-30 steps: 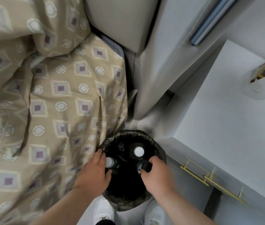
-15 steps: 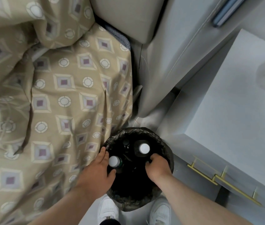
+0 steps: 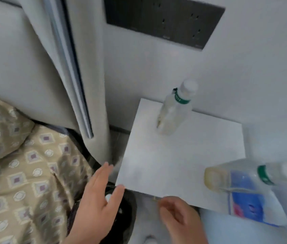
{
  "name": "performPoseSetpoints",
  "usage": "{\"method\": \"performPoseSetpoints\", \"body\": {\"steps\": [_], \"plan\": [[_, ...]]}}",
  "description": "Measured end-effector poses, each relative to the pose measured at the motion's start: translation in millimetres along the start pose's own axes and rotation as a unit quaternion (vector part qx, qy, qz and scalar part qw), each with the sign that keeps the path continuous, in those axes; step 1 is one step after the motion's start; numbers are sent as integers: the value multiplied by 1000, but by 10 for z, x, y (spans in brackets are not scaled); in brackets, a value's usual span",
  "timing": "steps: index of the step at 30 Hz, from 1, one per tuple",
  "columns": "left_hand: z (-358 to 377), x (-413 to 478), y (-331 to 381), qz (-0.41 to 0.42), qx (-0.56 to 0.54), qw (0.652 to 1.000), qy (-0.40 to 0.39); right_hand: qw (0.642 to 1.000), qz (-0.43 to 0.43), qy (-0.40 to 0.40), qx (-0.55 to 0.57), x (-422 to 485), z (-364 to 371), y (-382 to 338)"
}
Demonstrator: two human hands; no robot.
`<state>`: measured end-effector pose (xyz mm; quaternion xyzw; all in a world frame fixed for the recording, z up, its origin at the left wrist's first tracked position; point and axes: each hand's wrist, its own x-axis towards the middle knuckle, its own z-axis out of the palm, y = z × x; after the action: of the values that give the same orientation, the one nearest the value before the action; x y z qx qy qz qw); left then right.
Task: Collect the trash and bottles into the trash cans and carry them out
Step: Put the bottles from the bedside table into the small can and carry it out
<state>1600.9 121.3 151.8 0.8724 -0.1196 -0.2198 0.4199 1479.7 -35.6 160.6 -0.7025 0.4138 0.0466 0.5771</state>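
A: Where is the trash can?
B: At the bottom centre of the frame, the trash can [image 3: 127,206] with its black liner sits mostly hidden under the left hand [image 3: 97,202]; a white bottle cap [image 3: 108,197] shows inside it.
A: And the bottles?
B: One clear bottle [image 3: 174,110] with a green neck band stands upright on the white desk [image 3: 174,164], toward its far edge. A second bottle [image 3: 244,176] lies on its side at the right of the frame, over a blue and white package [image 3: 255,208].
A: The hands?
B: The left hand is spread flat, fingers extended, holding nothing, above the can. The right hand [image 3: 178,215], bottom centre-right, has its fingers loosely curled near the desk's front edge; the blur hides whether it grips anything.
A: Around them?
B: A patterned beige bedspread [image 3: 24,173] fills the lower left, a grey padded headboard [image 3: 24,67] the upper left, and a dark socket panel [image 3: 163,20] sits at the top.
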Motion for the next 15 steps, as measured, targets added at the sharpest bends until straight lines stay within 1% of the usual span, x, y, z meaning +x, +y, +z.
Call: {"method": "performPoseSetpoints", "body": {"steps": [3,5,8,10,12,13,14,15], "plan": [[-12,207,849,56,-54,997,14,991,-47,117,42,-328,-668,-302],[50,394,1317,80,-65,995,17,976,-90,189,63,-503,-1029,-435],[209,719,1875,120,-33,992,1,935,-156,314,58,-657,-1455,-535],[326,946,2123,122,-18,992,-21,900,-199,381,65,-657,-1637,-596],[441,1160,2244,109,2,993,-36,879,-212,422,67,-586,-1756,-610],[491,1250,2267,100,23,994,-45,880,-207,425,54,-532,-1811,-588],[541,1318,2249,88,46,994,-52,891,-191,410,38,-476,-1844,-571],[572,1375,2225,83,64,993,-51,910,-165,379,15,-405,-1872,-563]]}}
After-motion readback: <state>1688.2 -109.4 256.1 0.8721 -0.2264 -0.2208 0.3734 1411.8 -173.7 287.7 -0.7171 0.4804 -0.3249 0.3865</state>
